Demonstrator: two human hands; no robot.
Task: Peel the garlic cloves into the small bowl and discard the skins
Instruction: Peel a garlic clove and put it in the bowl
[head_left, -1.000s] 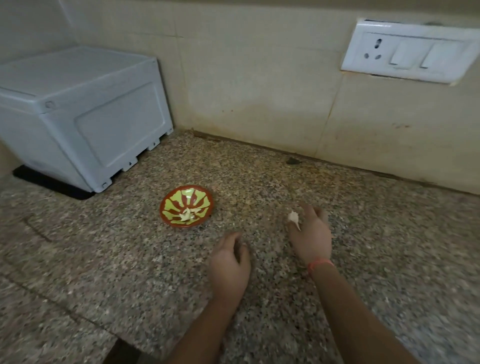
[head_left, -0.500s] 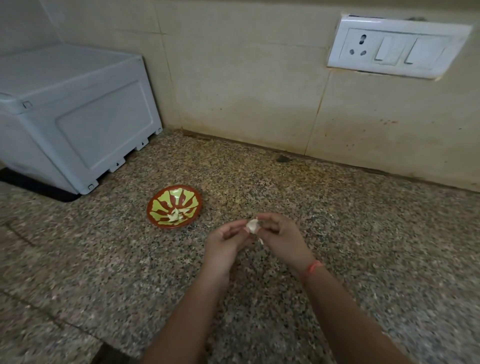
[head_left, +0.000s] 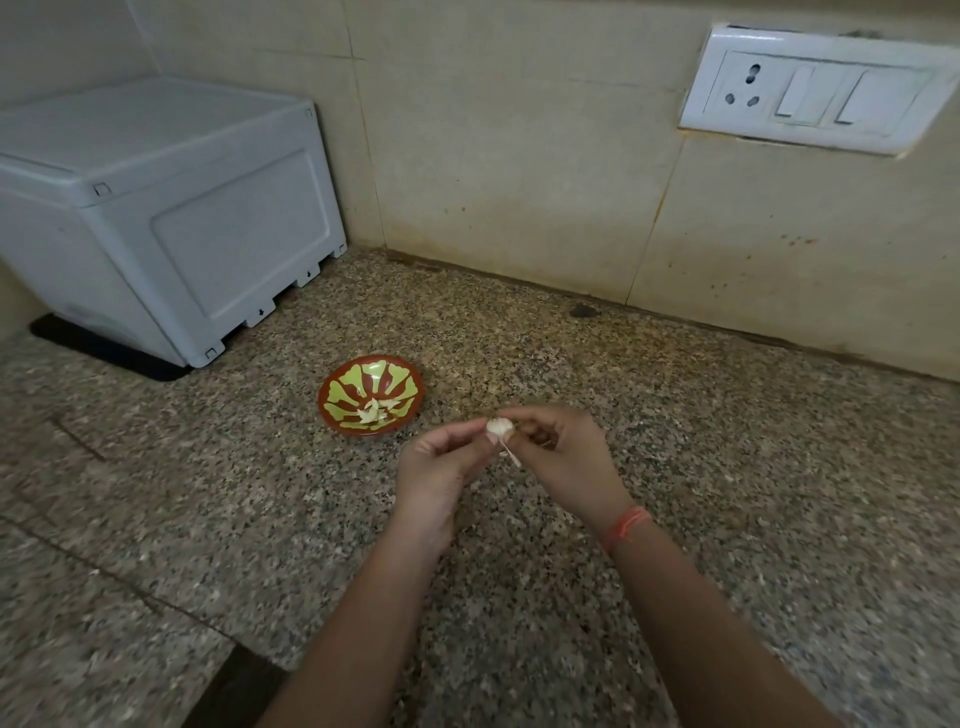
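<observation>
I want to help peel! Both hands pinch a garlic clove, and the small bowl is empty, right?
Not empty: the head view shows pale garlic pieces already lying in the small bowl. The left hand and right hand do both pinch the garlic clove.

Head cam, fwd-down, close over counter (head_left: 727, 493).

Dim, warm, yellowish light is spreading over the desk (head_left: 727, 467), throwing soft, weak shadows: a faint one is lying beneath the left hand (head_left: 441, 467) and right hand (head_left: 566, 462), a darker one under the grey box (head_left: 182, 218), whose top is reading lighter than its front. The switch plate (head_left: 815, 88) is showing a mild sheen. The garlic clove (head_left: 500, 426) is washing out to a pale blot. The wide lens is bending the joints of the wall (head_left: 519, 156) and tilting the plate; the corners are darkening and softening.
</observation>
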